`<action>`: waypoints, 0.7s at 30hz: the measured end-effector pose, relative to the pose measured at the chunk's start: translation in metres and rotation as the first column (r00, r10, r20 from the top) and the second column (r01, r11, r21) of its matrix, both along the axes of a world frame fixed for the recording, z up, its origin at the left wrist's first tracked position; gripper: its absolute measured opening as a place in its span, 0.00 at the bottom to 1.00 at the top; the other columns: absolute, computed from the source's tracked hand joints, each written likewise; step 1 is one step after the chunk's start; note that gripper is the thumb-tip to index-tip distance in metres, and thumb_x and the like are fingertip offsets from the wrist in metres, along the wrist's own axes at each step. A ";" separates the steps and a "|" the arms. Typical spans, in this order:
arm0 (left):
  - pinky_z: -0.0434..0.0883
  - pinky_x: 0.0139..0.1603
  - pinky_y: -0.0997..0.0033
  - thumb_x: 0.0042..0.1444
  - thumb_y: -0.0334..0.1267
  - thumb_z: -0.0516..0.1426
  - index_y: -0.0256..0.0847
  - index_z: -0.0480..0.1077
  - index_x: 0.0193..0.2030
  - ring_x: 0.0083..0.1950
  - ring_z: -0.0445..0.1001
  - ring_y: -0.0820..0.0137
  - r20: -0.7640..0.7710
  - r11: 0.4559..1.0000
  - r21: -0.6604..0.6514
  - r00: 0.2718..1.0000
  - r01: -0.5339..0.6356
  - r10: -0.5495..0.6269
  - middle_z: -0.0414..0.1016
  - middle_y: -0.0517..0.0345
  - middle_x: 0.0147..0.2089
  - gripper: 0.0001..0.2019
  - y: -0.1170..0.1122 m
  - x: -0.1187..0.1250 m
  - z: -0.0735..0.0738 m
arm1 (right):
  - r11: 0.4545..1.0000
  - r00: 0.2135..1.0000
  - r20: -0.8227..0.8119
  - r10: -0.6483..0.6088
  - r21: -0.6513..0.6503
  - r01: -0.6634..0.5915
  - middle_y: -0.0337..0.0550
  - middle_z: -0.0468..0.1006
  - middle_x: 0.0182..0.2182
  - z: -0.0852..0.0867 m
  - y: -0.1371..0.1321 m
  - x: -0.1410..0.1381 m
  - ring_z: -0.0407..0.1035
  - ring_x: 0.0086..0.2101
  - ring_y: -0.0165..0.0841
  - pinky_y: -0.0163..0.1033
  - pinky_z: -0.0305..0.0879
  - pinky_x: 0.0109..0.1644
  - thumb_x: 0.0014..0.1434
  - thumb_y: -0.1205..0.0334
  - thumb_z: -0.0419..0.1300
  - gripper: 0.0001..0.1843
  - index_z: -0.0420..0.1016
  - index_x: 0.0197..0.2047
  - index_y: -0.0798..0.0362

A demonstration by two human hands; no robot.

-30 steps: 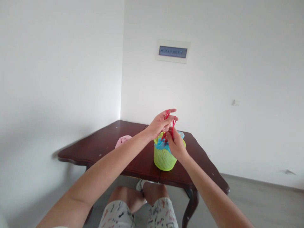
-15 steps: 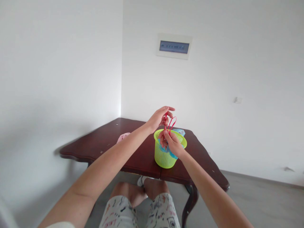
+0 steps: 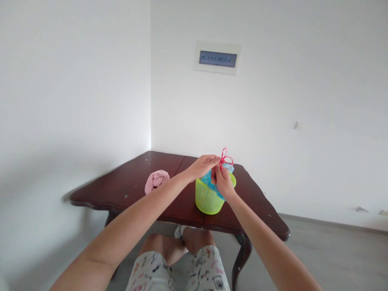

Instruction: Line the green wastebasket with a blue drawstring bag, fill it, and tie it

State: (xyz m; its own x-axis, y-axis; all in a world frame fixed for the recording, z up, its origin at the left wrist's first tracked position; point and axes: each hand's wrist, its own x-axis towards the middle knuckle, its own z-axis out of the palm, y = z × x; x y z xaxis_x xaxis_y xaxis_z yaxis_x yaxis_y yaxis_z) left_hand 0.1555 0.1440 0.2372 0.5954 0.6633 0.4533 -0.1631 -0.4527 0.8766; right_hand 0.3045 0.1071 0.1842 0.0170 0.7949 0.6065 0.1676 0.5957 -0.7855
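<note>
Red drawstrings (image 3: 224,155) form loops above a blue plastic bag (image 3: 207,179) that sits in a yellow-green mesh basket (image 3: 209,200). Around the base of these loops my left hand (image 3: 206,163) is closed, fingers pinching the strings. My right hand (image 3: 222,180) is closed just below it, also gripping the strings at the gathered top of the bag. Both hands are over the basket's mouth and hide part of its rim. What lies inside the bag cannot be made out.
A bundled pink cloth (image 3: 157,180) lies left of the basket on the dark wooden table (image 3: 178,202). White walls (image 3: 266,101) stand behind and to the left, with a breaker panel (image 3: 217,58) on the back one.
My left hand has come down beside the right one, and the red strings now stand as spread loops above both. More of the blue bag and the pink cloth shows.
</note>
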 end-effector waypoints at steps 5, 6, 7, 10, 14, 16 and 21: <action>0.71 0.27 0.71 0.76 0.62 0.64 0.42 0.76 0.46 0.27 0.76 0.68 0.132 0.994 -0.065 0.987 -0.084 0.092 0.84 0.53 0.39 0.23 -0.005 0.015 -0.007 | 0.999 0.999 0.001 0.053 0.012 -0.053 0.38 0.69 0.19 -0.011 0.002 -0.005 0.61 0.22 0.34 0.43 0.57 0.27 0.72 0.11 0.53 0.44 0.66 0.28 0.43; 0.70 0.26 0.71 0.75 0.63 0.64 0.43 0.75 0.47 0.27 0.76 0.69 0.138 0.993 -0.084 0.986 -0.086 0.097 0.85 0.52 0.41 0.23 -0.006 0.015 -0.008 | 0.997 0.997 -0.008 0.071 0.012 -0.071 0.38 0.69 0.19 -0.012 0.002 -0.004 0.61 0.22 0.34 0.43 0.57 0.27 0.72 0.11 0.54 0.44 0.67 0.28 0.43; 0.70 0.25 0.71 0.75 0.64 0.64 0.43 0.75 0.49 0.27 0.76 0.69 0.134 0.992 -0.105 0.987 -0.075 0.089 0.86 0.52 0.43 0.23 -0.006 0.015 -0.009 | 0.996 0.996 -0.017 0.087 0.013 -0.087 0.38 0.70 0.19 -0.013 0.001 -0.003 0.62 0.21 0.33 0.42 0.57 0.27 0.72 0.11 0.55 0.44 0.68 0.27 0.43; 0.75 0.33 0.69 0.72 0.62 0.66 0.42 0.76 0.53 0.32 0.81 0.67 0.103 0.993 -0.113 0.994 -0.034 0.046 0.87 0.52 0.44 0.23 -0.006 0.010 -0.010 | 0.994 0.994 -0.033 0.105 0.008 -0.104 0.37 0.69 0.18 -0.013 -0.002 0.000 0.61 0.20 0.33 0.42 0.58 0.27 0.73 0.12 0.55 0.43 0.69 0.28 0.43; 0.76 0.39 0.65 0.71 0.62 0.66 0.40 0.78 0.44 0.31 0.81 0.63 -0.027 0.998 -0.061 0.999 0.017 -0.019 0.80 0.56 0.29 0.24 -0.004 0.006 -0.011 | 0.994 0.995 -0.026 0.094 -0.057 -0.096 0.39 0.72 0.20 -0.014 -0.004 0.004 0.64 0.22 0.35 0.44 0.64 0.28 0.71 0.09 0.52 0.44 0.69 0.29 0.43; 0.73 0.32 0.65 0.69 0.62 0.68 0.41 0.76 0.47 0.24 0.77 0.64 -0.064 0.994 -0.108 0.997 0.029 -0.036 0.78 0.59 0.27 0.23 0.000 0.006 -0.014 | 0.991 0.995 -0.027 0.099 -0.088 -0.101 0.40 0.73 0.20 -0.016 -0.003 0.006 0.65 0.22 0.36 0.45 0.65 0.28 0.69 0.08 0.53 0.45 0.69 0.29 0.42; 0.77 0.44 0.68 0.61 0.47 0.78 0.42 0.73 0.59 0.39 0.86 0.65 0.115 0.966 -0.201 0.976 -0.160 0.186 0.89 0.54 0.42 0.27 0.007 0.006 -0.020 | 0.990 0.992 -0.034 0.118 -0.073 -0.120 0.41 0.76 0.22 -0.021 0.000 0.008 0.63 0.22 0.36 0.45 0.64 0.28 0.70 0.09 0.55 0.43 0.72 0.32 0.43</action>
